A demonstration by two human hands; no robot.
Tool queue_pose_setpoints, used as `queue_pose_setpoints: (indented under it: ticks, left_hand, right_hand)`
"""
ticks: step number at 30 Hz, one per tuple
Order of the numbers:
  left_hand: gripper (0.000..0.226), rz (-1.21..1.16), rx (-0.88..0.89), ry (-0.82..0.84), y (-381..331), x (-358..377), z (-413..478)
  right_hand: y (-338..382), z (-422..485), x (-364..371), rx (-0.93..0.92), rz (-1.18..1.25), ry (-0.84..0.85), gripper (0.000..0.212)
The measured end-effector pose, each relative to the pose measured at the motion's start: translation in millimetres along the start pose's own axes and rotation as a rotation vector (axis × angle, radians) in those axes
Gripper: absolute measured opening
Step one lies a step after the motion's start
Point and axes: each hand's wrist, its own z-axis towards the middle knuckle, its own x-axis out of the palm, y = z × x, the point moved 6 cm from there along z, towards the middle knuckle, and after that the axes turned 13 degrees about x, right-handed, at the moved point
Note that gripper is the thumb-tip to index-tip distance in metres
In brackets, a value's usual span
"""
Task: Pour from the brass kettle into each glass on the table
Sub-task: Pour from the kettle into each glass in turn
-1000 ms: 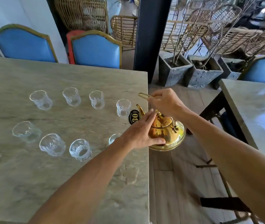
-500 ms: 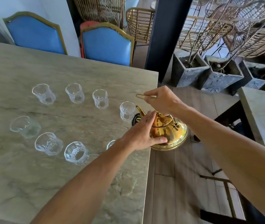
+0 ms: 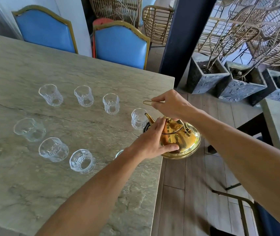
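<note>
**Brass kettle held at the table's right edge, spout at the end glass**

Brass kettle [image 3: 178, 138] sits at the right edge of the stone table [image 3: 33, 184], its base hanging partly past that edge, so we cannot tell whether it rests there or is lifted. Our right hand [image 3: 171, 104] is clenched on the thin wire handle [image 3: 148, 102], which juts out to the left of the fist. Our left hand [image 3: 150, 143] grasps the kettle's body, thumb along the lower side and fingers up by the lid knob [image 3: 165, 118]. The spout [image 3: 148, 117] points left and reaches the rim of the glass nearest the right edge [image 3: 138, 119]. Three more glasses [image 3: 84, 95] stand in the far row toward the left edge. A near row of three glasses [image 3: 54, 149] runs along below them, and the rim of another glass [image 3: 119, 153] shows behind our left wrist. Two blue chairs [image 3: 120, 45] stand at the far edge.
</note>
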Motion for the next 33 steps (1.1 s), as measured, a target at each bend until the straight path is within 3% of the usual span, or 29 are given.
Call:
queue_pose_setpoints:
  ticks: [9, 33]
  left_hand:
    - [0.111, -0.08, 0.013, -0.028, 1, -6, -1]
    - [0.115, -0.12, 0.03, -0.023, -2, -12, -1]
  right_hand:
    - [9, 3, 3, 0.02, -0.05, -0.001, 0.031]
    - [12, 7, 6, 0.026, -0.04, 0.017, 0.029]
